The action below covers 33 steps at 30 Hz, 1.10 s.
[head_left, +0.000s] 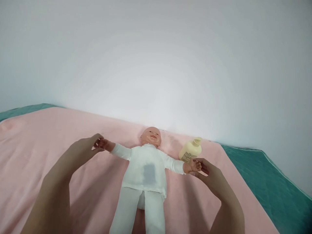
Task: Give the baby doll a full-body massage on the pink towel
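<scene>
A baby doll (136,165) in a white long-sleeved top and white trousers lies on its back, its head toward the wall and its arms spread wide. A grey-blue patch shows on the front of the top. My left hand (91,146) grips the doll's hand on the left side between thumb and fingers. On the other side, my right hand (209,174) pinches the doll's other hand around the wrist and palm. Just behind that hand stands a pale yellow bottle (191,149) with dark print on its side.
A pink blanket (60,130) spreads under the doll, with a few soft creases on the left. Green quilted cloth (270,182) shows beyond it on the right and at the far left. A plain pale wall (156,65) rises behind the doll's head.
</scene>
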### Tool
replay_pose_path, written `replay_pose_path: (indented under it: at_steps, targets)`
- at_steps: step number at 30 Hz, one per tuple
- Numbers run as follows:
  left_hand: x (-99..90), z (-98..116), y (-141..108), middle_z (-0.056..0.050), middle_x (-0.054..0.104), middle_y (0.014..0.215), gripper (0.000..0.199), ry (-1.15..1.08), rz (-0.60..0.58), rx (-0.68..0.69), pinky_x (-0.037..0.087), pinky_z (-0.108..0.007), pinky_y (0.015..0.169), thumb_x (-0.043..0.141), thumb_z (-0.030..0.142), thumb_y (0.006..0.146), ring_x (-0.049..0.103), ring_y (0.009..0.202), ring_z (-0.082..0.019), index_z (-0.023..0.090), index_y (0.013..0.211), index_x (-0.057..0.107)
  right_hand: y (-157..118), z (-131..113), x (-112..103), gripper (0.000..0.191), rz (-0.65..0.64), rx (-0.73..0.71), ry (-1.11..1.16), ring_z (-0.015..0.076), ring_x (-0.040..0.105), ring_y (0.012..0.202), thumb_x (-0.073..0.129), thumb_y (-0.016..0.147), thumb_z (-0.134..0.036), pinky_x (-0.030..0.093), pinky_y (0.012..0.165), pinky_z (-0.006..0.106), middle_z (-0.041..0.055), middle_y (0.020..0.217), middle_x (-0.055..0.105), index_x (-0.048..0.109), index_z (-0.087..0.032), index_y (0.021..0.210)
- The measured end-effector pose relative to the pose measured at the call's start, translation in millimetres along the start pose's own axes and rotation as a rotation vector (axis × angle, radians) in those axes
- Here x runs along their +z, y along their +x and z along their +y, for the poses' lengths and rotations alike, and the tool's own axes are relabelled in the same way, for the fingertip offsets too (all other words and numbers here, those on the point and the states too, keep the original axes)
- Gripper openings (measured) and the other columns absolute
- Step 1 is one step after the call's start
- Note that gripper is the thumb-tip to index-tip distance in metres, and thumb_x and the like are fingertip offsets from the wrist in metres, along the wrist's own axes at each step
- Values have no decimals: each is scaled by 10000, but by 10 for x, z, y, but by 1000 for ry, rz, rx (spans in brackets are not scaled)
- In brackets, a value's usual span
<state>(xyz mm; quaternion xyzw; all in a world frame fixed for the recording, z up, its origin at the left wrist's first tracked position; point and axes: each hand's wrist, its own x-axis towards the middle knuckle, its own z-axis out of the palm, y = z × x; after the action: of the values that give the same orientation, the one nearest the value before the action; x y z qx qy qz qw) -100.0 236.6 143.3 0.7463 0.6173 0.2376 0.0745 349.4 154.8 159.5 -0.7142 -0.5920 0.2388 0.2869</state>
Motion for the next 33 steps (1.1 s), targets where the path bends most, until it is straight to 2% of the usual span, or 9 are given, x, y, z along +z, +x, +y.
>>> replay_pose_path:
  at_steps: [2,5,7,13,17,21,25,29,33]
  targets:
    - [-17,167,13,5,675,927,218,35,-25,32,443,-293,656,460,393,900,618,786,-206,269,1046,565,-41,-152,36,336,29,-78,33,216,613,1026,641,771,-364,473,859,313,0,1098,661,592,-283,1094]
    - [45,372,37,-12,677,1093,294,9,22,215,455,-343,789,487,412,906,612,964,-244,283,1153,578,-100,-382,154,306,4,-193,44,206,584,1093,625,812,-364,453,913,317,-23,1164,642,599,-316,1113]
    - [125,495,40,-13,686,1106,313,-45,31,340,453,-351,834,530,436,884,612,995,-245,290,1149,612,-139,-528,252,293,-53,-262,47,192,586,1091,620,822,-312,450,917,306,-41,1158,646,605,-332,1115]
    - [361,950,-37,2,713,943,339,-125,-140,603,455,-333,855,605,229,822,636,894,-188,264,1160,602,-231,-838,497,359,-208,-368,-8,152,608,964,620,791,-125,466,819,265,-55,1052,660,601,-320,1093]
    - [540,1184,-114,29,661,705,117,-44,-222,678,456,-311,802,615,107,754,617,698,-155,195,827,591,-251,-926,626,277,-213,-447,-167,164,582,903,601,772,-40,444,736,263,-41,918,648,584,-252,949]
    - [688,1243,-162,34,638,687,173,3,-196,748,452,-328,846,523,21,729,604,621,-129,191,765,512,-260,-978,784,267,-185,-541,-378,185,560,798,590,727,31,417,679,275,-18,793,623,494,-201,817]
    - [718,1241,-169,41,615,655,201,57,-196,743,456,-349,875,513,12,703,606,591,-132,198,754,456,-274,-1012,908,297,-161,-604,-515,184,554,759,515,709,80,407,661,281,-2,783,592,440,-201,767]
    - [709,1259,-163,26,615,651,214,101,-209,753,461,-357,876,504,-7,682,603,584,-139,190,756,466,-270,-1031,935,282,-181,-603,-536,187,552,763,498,714,60,405,649,280,4,790,583,425,-207,765]
    - [578,1221,-155,20,646,682,170,42,-197,783,449,-343,888,489,29,784,611,632,-137,192,773,536,-254,-1002,801,260,-214,-547,-428,186,562,794,506,715,32,411,661,274,-9,808,595,438,-215,759]
